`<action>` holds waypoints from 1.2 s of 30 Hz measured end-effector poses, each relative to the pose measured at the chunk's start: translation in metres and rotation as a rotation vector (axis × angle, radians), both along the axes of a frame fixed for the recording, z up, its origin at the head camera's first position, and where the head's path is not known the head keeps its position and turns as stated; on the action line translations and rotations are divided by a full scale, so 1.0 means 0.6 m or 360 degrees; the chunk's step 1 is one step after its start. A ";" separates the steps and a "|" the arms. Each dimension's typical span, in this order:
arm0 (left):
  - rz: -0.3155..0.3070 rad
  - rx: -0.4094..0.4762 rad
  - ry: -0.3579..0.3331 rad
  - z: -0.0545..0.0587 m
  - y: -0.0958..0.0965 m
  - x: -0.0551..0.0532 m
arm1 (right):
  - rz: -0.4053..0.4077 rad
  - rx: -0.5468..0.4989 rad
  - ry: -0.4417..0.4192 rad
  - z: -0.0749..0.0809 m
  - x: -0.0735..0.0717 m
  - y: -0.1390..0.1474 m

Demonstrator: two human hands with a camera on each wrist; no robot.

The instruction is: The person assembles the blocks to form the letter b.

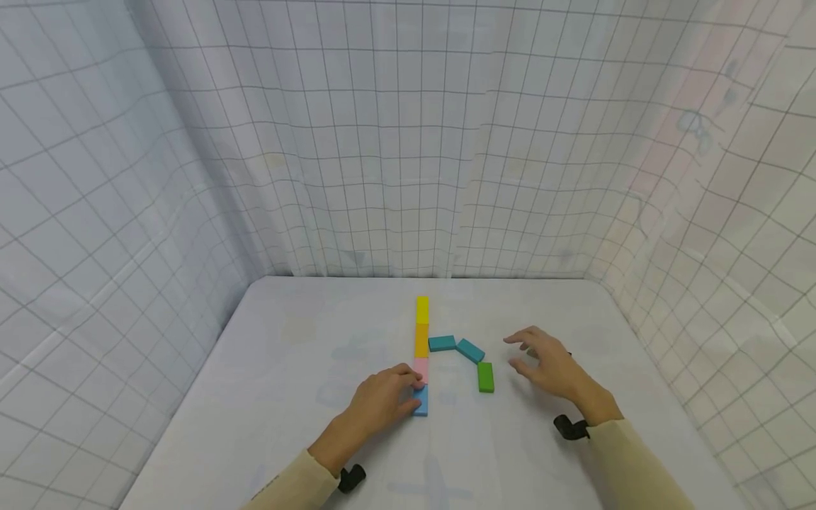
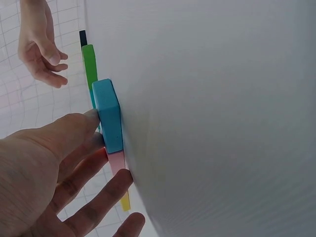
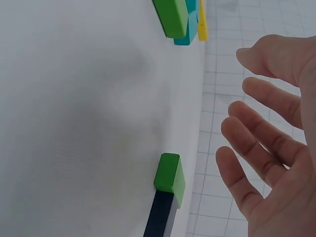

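My left hand (image 1: 381, 400) rests its fingertips on the near end of a straight row of blocks. Its thumb touches a blue block (image 1: 421, 401), and other fingers lie by the pink block (image 1: 421, 368) beyond. In the left wrist view the thumb and index finger touch the upper side of the blue block (image 2: 109, 116). Farther along the row come an orange block (image 1: 421, 341) and a yellow block (image 1: 423, 310). My right hand (image 1: 551, 365) hovers with fingers spread and nothing held, near a green block (image 3: 169, 173) and a black block (image 3: 160, 215).
From the orange block a curve branches right: a teal block (image 1: 442, 343), a slanted teal block (image 1: 470, 350) and a green block (image 1: 486, 377). All lie on a white table (image 1: 306, 333) enclosed by gridded white curtains (image 1: 421, 142).
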State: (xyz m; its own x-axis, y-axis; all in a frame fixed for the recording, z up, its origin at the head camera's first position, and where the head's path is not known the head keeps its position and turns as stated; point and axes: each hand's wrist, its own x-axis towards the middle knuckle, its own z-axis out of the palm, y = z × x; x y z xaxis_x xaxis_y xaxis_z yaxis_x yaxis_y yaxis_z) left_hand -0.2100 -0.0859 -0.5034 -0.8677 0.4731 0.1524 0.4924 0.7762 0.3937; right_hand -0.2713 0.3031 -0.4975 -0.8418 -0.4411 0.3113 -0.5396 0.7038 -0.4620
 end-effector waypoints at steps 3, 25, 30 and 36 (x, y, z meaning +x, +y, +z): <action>-0.0001 -0.0007 0.0000 0.000 -0.001 0.000 | -0.0070 -0.0011 -0.0004 0.001 -0.005 0.006; 0.0003 0.0001 -0.0011 0.000 -0.001 0.001 | -0.0274 0.0064 -0.0089 -0.026 -0.036 0.064; 0.0000 -0.0004 -0.0004 -0.003 -0.003 -0.001 | -0.0306 0.0090 -0.0162 -0.030 -0.039 0.070; -0.0009 0.0008 -0.0019 -0.001 -0.004 -0.001 | -0.0343 0.0125 -0.0271 -0.037 -0.045 0.076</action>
State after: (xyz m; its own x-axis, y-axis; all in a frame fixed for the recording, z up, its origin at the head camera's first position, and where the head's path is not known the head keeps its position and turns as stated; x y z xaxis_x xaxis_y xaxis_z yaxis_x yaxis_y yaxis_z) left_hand -0.2105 -0.0885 -0.5042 -0.8668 0.4773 0.1447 0.4921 0.7714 0.4035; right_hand -0.2980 0.3490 -0.5197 -0.9560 -0.2633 0.1291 -0.2927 0.8311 -0.4729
